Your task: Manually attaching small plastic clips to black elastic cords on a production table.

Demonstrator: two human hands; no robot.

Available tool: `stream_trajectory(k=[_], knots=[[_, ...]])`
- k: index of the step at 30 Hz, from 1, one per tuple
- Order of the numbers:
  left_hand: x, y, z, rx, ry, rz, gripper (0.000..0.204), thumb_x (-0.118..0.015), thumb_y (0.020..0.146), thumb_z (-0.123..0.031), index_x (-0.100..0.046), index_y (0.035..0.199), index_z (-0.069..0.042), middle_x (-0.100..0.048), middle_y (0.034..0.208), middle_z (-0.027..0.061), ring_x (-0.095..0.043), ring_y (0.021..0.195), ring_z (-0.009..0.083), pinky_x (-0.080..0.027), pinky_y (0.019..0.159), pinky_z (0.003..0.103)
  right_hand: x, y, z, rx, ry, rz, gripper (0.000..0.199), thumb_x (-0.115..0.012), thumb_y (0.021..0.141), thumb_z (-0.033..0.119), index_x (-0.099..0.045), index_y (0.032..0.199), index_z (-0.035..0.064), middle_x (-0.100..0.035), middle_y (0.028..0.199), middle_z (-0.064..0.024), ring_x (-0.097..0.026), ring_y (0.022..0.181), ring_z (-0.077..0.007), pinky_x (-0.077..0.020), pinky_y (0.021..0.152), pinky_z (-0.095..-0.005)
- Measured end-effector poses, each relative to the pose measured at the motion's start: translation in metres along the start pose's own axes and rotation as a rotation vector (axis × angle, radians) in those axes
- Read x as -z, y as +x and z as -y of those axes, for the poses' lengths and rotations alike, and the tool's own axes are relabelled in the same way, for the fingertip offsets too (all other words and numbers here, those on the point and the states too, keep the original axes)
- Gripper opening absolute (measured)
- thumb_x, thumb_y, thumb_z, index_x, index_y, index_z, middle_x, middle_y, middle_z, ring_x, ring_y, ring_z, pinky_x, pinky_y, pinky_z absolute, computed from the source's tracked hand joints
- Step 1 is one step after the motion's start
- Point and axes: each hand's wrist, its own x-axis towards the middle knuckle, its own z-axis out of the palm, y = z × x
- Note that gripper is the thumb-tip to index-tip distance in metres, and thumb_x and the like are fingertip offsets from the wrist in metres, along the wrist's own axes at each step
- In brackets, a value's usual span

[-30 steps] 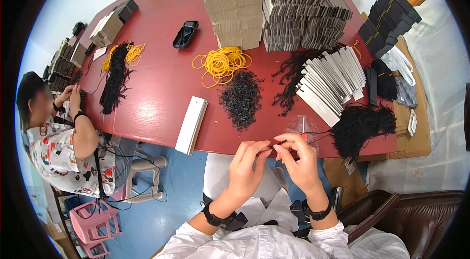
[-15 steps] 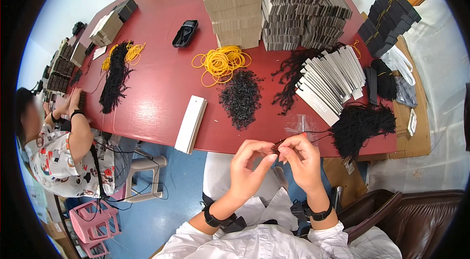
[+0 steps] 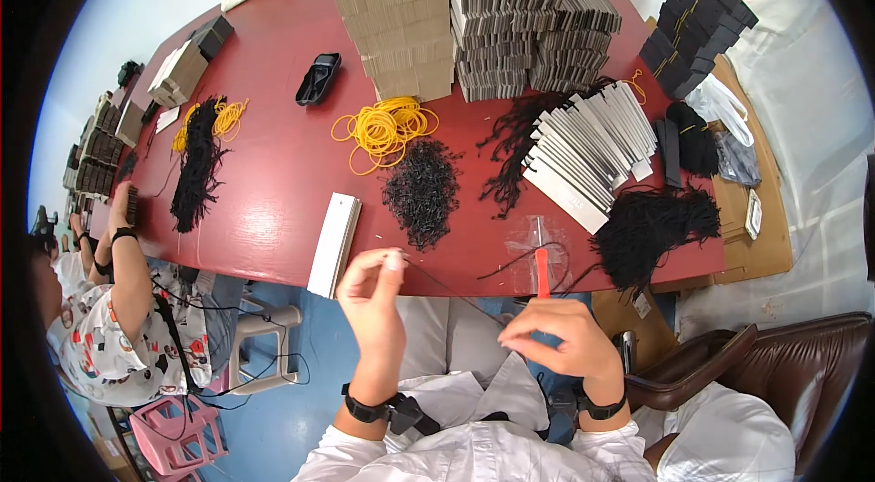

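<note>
My left hand is raised at the table's near edge, pinching one end of a thin black cord. The cord runs down to my right hand, which pinches its other end lower, over my lap. A white flat strip lies on the red table just left of my left hand. A heap of small black pieces sits beyond it. A bundle of black cords and a clear bag with a red tool lie beyond my right hand.
Yellow rubber bands, fanned grey cards, tall brown and grey card stacks, and a black tray fill the table. Another person sits at the left side. A brown leather chair stands at my right.
My hands were close together pinching the cord; they have now drawn apart, the left rising toward the table edge and the right dropping toward my lap, stretching the cord.
</note>
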Motion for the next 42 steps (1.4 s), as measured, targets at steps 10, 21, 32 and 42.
stream_trajectory(k=[10,21,32,42], knots=[[0.001,-0.010,-0.020,-0.177,0.196,0.327,0.006,-0.069,0.083,-0.002,-0.064,0.087,-0.001,-0.065,0.087,0.0088,-0.059,0.084,0.0157,-0.046,0.078,0.029,0.002,0.016,0.017,0.113,-0.309,-0.141,0.020,-0.069,0.080,0.004,-0.068,0.100,0.0050,-0.070,0.087,-0.0086,-0.068,0.071,-0.0228,-0.0525,0.060,-0.0327],[-0.024,-0.024,-0.011,0.013,0.152,0.731,0.005,-0.065,0.088,-0.006,-0.061,0.088,-0.003,-0.066,0.111,0.0158,-0.059,0.101,0.0202,-0.044,0.091,0.037,0.020,0.058,0.012,0.276,-0.462,-0.292,0.015,-0.070,0.076,0.000,-0.063,0.089,0.0026,-0.067,0.079,-0.0085,-0.065,0.067,-0.0242,-0.0510,0.057,-0.0332],[-0.039,-0.009,-0.003,0.582,-0.551,0.590,0.017,-0.064,0.091,-0.025,-0.059,0.091,-0.009,-0.053,0.131,0.0116,-0.046,0.088,0.0079,-0.038,0.074,0.023,0.012,0.051,0.001,0.149,-0.451,-0.297,0.015,-0.071,0.074,0.003,-0.061,0.085,0.0049,-0.055,0.082,-0.0069,-0.057,0.074,-0.0244,-0.0473,0.060,-0.0357],[-0.039,0.007,0.007,0.492,-0.612,0.335,0.012,-0.061,0.094,-0.018,-0.058,0.095,-0.007,-0.058,0.105,0.0022,-0.050,0.081,0.0074,-0.040,0.065,0.021,0.016,0.033,-0.019,0.032,-0.333,-0.161,0.010,-0.066,0.080,0.005,-0.057,0.085,0.0044,-0.055,0.082,-0.0082,-0.056,0.072,-0.0268,-0.0457,0.061,-0.0354]])
